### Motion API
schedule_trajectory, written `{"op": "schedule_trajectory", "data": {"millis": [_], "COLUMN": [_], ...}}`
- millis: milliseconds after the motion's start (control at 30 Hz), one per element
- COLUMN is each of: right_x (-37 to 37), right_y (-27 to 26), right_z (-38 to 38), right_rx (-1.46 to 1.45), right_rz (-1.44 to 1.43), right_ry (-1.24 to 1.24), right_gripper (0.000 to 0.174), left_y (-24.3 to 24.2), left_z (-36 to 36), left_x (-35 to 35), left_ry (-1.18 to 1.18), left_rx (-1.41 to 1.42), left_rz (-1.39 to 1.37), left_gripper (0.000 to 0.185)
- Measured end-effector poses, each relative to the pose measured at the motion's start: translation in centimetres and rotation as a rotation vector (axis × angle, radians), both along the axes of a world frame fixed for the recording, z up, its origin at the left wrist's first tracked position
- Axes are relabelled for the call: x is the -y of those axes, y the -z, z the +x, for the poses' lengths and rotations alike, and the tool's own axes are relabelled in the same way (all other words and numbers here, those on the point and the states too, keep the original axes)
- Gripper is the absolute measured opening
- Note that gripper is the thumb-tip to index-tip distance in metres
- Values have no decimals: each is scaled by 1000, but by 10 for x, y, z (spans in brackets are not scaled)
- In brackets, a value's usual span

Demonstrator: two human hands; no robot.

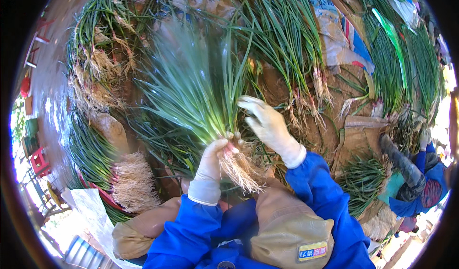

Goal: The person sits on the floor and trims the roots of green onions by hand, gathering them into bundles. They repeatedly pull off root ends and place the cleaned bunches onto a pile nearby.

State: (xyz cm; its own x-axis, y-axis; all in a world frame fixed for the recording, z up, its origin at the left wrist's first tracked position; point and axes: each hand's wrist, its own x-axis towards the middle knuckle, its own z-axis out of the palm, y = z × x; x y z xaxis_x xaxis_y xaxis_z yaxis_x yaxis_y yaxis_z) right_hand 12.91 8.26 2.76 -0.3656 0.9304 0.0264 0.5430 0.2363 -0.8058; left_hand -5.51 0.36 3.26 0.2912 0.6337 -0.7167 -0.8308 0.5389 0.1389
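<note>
My left hand [211, 161], in a pale rubber glove, grips a bunch of green onions [193, 104] just above the roots. Their leaves fan out away from me, blurred towards the tips, and the whitish roots [241, 168] hang towards my lap. To the right of the bunch is my right hand [265, 125], gloved the same way, with its fingers apart and nothing in them. Its fingertips are close to the bunch's outer leaves; whether they touch I cannot tell. More green onions [172, 143] lie beneath the bunch.
Loose green onions [100, 53] lie at the upper left, others [290, 43] at the upper right. A stacked bundle with trimmed-looking roots [136, 183] is by my left knee. Printed woven sacks [337, 28] lie on the soil. Another person [419, 183] sits at the far right.
</note>
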Motion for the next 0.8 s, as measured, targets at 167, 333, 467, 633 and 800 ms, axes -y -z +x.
{"op": "schedule_trajectory", "data": {"millis": [167,333,467,633,800], "right_x": [-3,13,14,23,39], "right_y": [-15,-47,-55,-51,-35], "right_z": [-27,18,18,-5,51], "right_rx": [68,97,119,-226,-245], "right_rz": [-272,-373,-249,-809,-831], "right_ry": [-142,-198,-260,-463,-401], "right_gripper": [15,16,44,32,28], "left_y": [-6,-8,-13,-21,-26], "left_z": [-5,-17,-18,-18,-41], "left_x": [3,5,9,7,-10], "left_ry": [-52,-222,-272,-242,-361], "left_rx": [67,147,227,111,348], "left_rz": [68,193,249,94,375], "left_gripper": [21,19,21,24,23]}}
